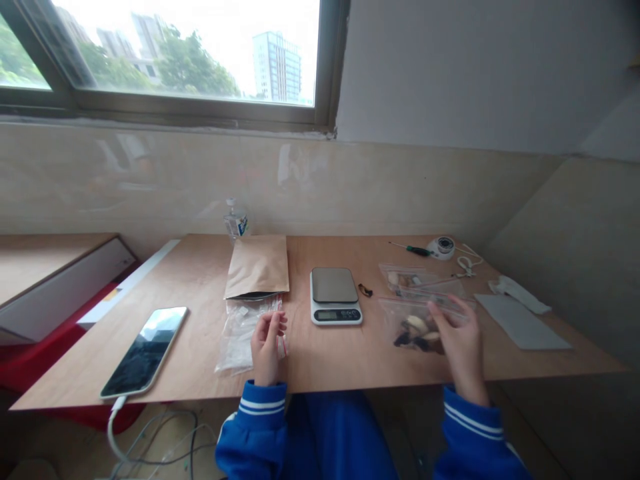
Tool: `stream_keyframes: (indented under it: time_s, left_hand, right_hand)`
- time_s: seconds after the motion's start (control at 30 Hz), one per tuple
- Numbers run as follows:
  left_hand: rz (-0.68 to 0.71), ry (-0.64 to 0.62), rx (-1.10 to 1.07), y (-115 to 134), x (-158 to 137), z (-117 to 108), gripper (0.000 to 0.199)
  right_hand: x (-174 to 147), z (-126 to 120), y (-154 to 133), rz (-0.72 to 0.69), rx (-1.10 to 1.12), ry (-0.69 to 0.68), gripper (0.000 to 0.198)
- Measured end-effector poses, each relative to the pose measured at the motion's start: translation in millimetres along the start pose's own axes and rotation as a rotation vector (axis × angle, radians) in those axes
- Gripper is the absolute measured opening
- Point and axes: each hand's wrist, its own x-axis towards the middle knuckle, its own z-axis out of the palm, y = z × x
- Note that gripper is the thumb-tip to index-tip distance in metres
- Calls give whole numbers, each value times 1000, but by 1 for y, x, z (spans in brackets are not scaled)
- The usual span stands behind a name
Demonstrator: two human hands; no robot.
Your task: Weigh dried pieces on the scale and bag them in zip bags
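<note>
The wooden tabletop (pixel 320 360) ends just in front of the person, and the digital kitchen scale (pixel 335 295) sits near its middle. Left of the scale lies one kraft paper envelope (pixel 257 267) and, nearer the front edge, one stack of empty clear zip bags (pixel 240 333); the left hand (pixel 267 347) rests on that stack with its fingers curled together, pinching the stack's right edge as far as can be told. Right of the scale lie two filled zip bags: the nearer bag of mixed pieces (pixel 415 323), where the right hand (pixel 463 350) rests with fingers loosely apart on its right end, and a farther filled bag (pixel 407 277) behind it. The slick empty bags could slide off the front edge if the pinch drags them, and the nearer filled bag could spill if its seal is not shut, which cannot be told. One smartphone (pixel 145 350) far left of the scale lies close to the edge on its cable, so a tug could pull it off. Behind the scale stands one small bottle (pixel 235 220); to the right lie one grey sheet (pixel 523 323), one screwdriver (pixel 413 250), and beside the scale one small dark clip (pixel 365 291).
</note>
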Motion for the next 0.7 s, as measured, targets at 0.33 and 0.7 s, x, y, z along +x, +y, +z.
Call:
stream_keyframes:
  time_s: [0.33, 0.7]
  left_hand:
    - [-3, -31, 60, 2, 0, 4, 33]
    - [163, -95, 527, 21, 30, -15, 26]
  right_hand:
    - [-40, 12, 24, -390, -702, 290, 64]
    - [27, 68, 46, -394, -850, 10, 67]
